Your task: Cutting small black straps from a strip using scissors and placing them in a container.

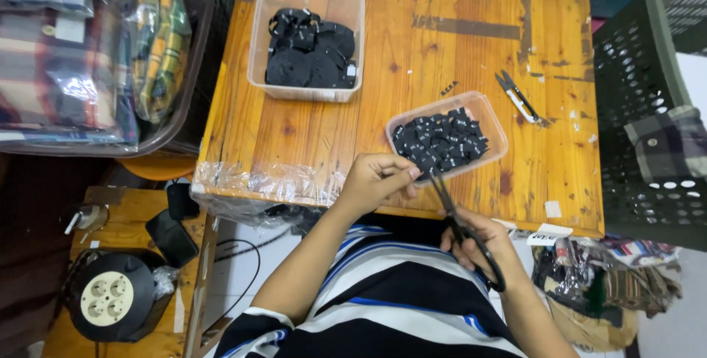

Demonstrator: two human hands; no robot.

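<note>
- Black label strip (418, 174), small and partly hidden, sits pinched at my left fingertips just over the near rim of the small clear tub (501, 126), above the table's front edge.
- My left hand (375, 180) is clenched around that strip, thumb against forefinger.
- My right hand (479, 244) grasps the black scissors (460, 225) through the handles; the blades point up toward the strip and meet it at the tip.
- That small tub holds a heap of cut black labels (440, 141) and stands right behind the blades.
- A larger clear tub (258, 41) with black label rolls (309, 52) sits well apart at the far left of the wooden table (456, 56).
- I see thread snips (518, 96) lying to the right of the small tub.
- A dark perforated basket (633, 93) stands beside the table on the right; bagged plaid cloth (74, 48) lies to the left, and a cable reel (110, 295) sits low on the left.
</note>
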